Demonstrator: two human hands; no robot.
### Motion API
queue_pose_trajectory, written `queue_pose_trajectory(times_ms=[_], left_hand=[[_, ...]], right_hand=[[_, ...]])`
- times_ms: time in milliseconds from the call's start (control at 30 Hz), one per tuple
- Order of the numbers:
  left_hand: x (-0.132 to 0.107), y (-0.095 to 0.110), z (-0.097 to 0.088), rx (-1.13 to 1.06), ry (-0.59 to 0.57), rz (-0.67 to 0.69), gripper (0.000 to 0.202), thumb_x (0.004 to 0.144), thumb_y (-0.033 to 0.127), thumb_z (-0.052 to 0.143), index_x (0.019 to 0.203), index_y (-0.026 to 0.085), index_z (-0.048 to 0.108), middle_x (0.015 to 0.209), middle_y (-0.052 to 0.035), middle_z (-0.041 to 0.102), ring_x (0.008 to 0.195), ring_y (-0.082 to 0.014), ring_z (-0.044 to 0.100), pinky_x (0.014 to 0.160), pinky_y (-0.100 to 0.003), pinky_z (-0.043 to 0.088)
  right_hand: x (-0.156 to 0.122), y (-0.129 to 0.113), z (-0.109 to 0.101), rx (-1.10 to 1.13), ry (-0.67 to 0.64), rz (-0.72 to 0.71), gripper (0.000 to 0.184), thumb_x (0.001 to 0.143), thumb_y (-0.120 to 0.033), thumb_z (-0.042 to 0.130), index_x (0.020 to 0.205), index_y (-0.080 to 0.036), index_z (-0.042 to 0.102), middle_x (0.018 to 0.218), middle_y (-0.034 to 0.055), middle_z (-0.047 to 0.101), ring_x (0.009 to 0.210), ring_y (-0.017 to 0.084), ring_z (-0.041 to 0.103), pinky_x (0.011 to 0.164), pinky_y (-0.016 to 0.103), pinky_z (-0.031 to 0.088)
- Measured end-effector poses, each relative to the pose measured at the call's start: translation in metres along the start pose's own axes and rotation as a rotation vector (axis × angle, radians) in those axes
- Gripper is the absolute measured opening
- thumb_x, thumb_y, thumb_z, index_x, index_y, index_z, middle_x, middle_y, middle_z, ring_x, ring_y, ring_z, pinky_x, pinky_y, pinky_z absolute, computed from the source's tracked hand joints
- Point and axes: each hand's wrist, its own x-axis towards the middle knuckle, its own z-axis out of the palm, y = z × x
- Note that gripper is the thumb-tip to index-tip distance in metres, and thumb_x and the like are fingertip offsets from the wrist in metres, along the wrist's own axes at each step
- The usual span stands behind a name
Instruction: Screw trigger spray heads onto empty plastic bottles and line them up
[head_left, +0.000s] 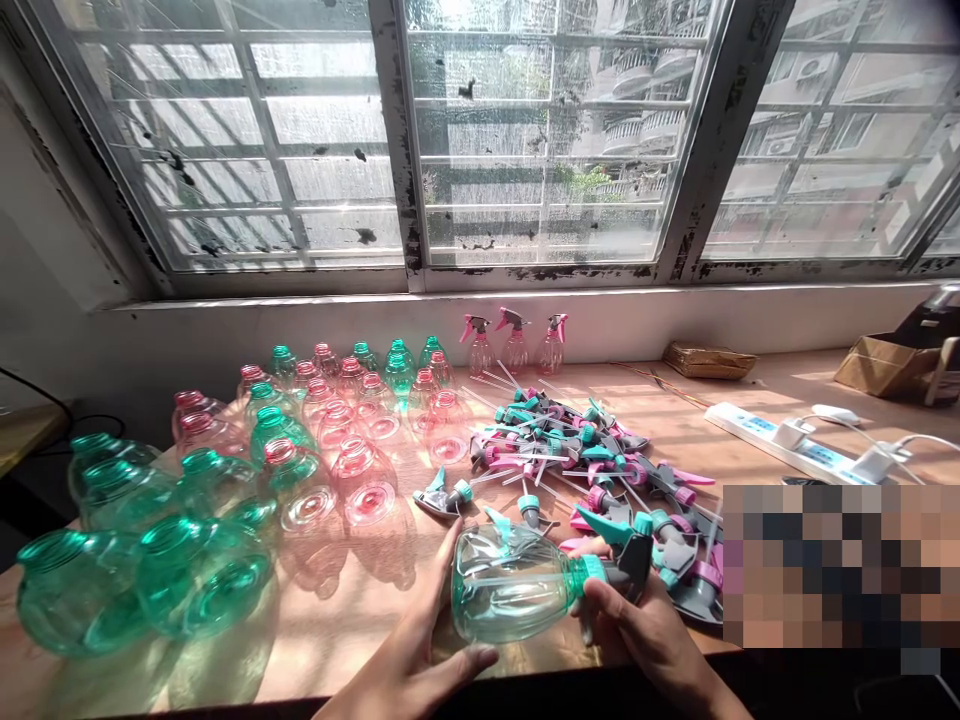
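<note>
The person's left hand [405, 650] cups the body of a clear, teal-tinted plastic spray bottle [510, 585], which lies on its side just above the near edge of the bench, base to the left. The left thumb rises against the bottle's left end, and the fingers spread apart beneath it. The right hand [645, 630] has its fingers closed firmly around the bottle's neck, below a grey-and-teal trigger sprayer head [634, 560]. Whether the bottle touches the bench is hard to tell.

Just beyond the hands lies a loose heap of teal, pink and grey trigger sprayers with thin clear dip tubes [570, 450], on the pale wooden bench [337, 660]. Toward the left edge stand rows of headless teal plastic bottles [75, 590] and headless pink plastic bottles [367, 480], many tipped over. Three pink spray bottles with sprayers [514, 340] stand upright along the far edge by the wall. Toward the right edge lie a white power strip [780, 440] and a cardboard box [877, 365]. A pixelated patch [840, 565] hides the near right corner.
</note>
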Motion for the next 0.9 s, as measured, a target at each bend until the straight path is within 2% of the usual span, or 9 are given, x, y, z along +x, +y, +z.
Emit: queue_pose_trajectory(times_ms=[133, 233, 333, 600, 800, 900], left_hand=[[-0.0004, 0.0018, 0.0004, 0.008, 0.002, 0.007, 0.091, 0.101, 0.047, 0.069, 0.165, 0.056, 0.005, 0.181, 0.0142, 0.003, 0.167, -0.0273, 0.001, 0.136, -0.048, 0.006], [-0.0008, 0.0015, 0.0003, -0.015, -0.006, 0.014, 0.091, 0.102, 0.044, 0.068, 0.166, 0.054, 0.004, 0.181, 0.0123, 0.003, 0.167, -0.0278, 0.005, 0.136, -0.049, 0.008], [-0.0007, -0.0001, 0.0003, -0.040, -0.013, 0.035, 0.091, 0.102, 0.042, 0.069, 0.167, 0.051, 0.006, 0.182, 0.0096, 0.004, 0.167, -0.0300, 0.008, 0.136, -0.053, 0.007], [0.0020, -0.0035, 0.0035, -0.208, -0.037, 0.081, 0.088, 0.103, 0.034, 0.069, 0.164, 0.057, 0.011, 0.181, 0.0112, 0.008, 0.166, -0.0285, 0.011, 0.135, -0.052, 0.014], [0.0023, -0.0045, 0.0047, -0.230, -0.028, 0.079, 0.088, 0.103, 0.034, 0.071, 0.163, 0.060, 0.012, 0.181, 0.0126, 0.009, 0.166, -0.0272, 0.014, 0.135, -0.052, 0.014], [0.0016, -0.0044, 0.0037, -0.203, -0.023, 0.082, 0.089, 0.103, 0.035, 0.070, 0.164, 0.059, 0.010, 0.182, 0.0111, 0.007, 0.166, -0.0282, 0.013, 0.135, -0.053, 0.014]], right_hand=[[-0.0003, -0.0002, 0.0002, 0.000, 0.006, -0.002, 0.041, 0.081, -0.055, 0.088, 0.076, -0.016, 0.078, 0.057, 0.0033, 0.074, 0.049, 0.016, 0.067, 0.052, 0.027, 0.056], [-0.0004, 0.0008, 0.0006, 0.019, 0.025, -0.016, 0.039, 0.081, -0.052, 0.090, 0.091, -0.017, 0.077, 0.056, 0.0022, 0.075, 0.048, 0.017, 0.068, 0.051, 0.027, 0.056], [-0.0002, 0.0020, 0.0003, 0.032, 0.033, -0.019, 0.044, 0.081, -0.050, 0.091, 0.105, -0.017, 0.074, 0.055, 0.0010, 0.076, 0.046, 0.017, 0.068, 0.051, 0.026, 0.056], [0.0000, 0.0022, -0.0009, 0.032, 0.031, -0.003, 0.047, 0.079, -0.053, 0.091, 0.104, -0.018, 0.073, 0.062, 0.0032, 0.080, 0.047, 0.018, 0.069, 0.052, 0.029, 0.058], [0.0004, 0.0023, -0.0002, 0.051, 0.027, -0.008, 0.045, 0.081, -0.051, 0.091, 0.105, -0.018, 0.072, 0.063, 0.0033, 0.080, 0.047, 0.018, 0.068, 0.051, 0.028, 0.056], [0.0004, 0.0031, -0.0003, 0.056, 0.019, -0.009, 0.044, 0.081, -0.051, 0.090, 0.106, -0.018, 0.072, 0.063, 0.0028, 0.080, 0.047, 0.017, 0.068, 0.051, 0.027, 0.056]])
